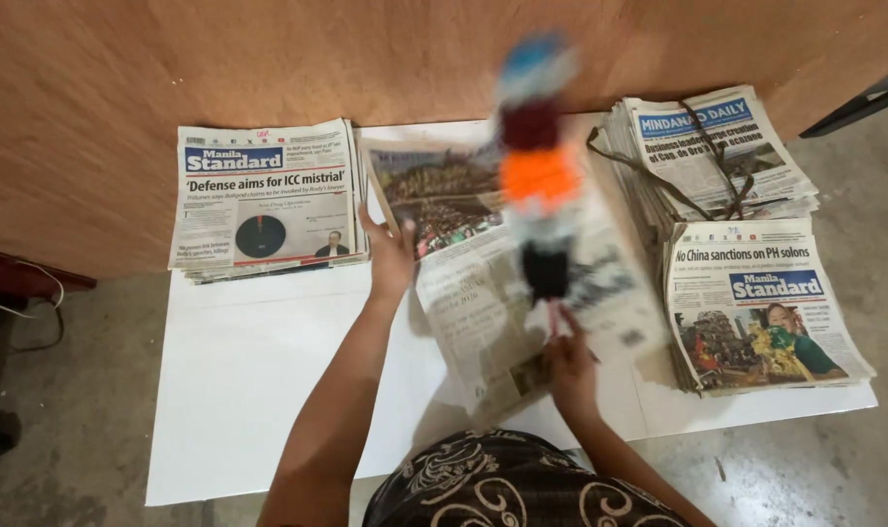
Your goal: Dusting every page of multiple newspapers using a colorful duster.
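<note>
While blurred, duster (539,166) (upright) above right hand (571,369)

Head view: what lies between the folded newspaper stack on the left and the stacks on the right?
An open newspaper sheet, the left hand on its edge and the right hand holding a blurred multicoloured duster, seen in the head view.

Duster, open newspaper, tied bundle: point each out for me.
Duster (538,176), head view, on its orange band.
Open newspaper (483,312), head view, on its lower page.
Tied bundle (702,146), head view, on the top front page.
</note>
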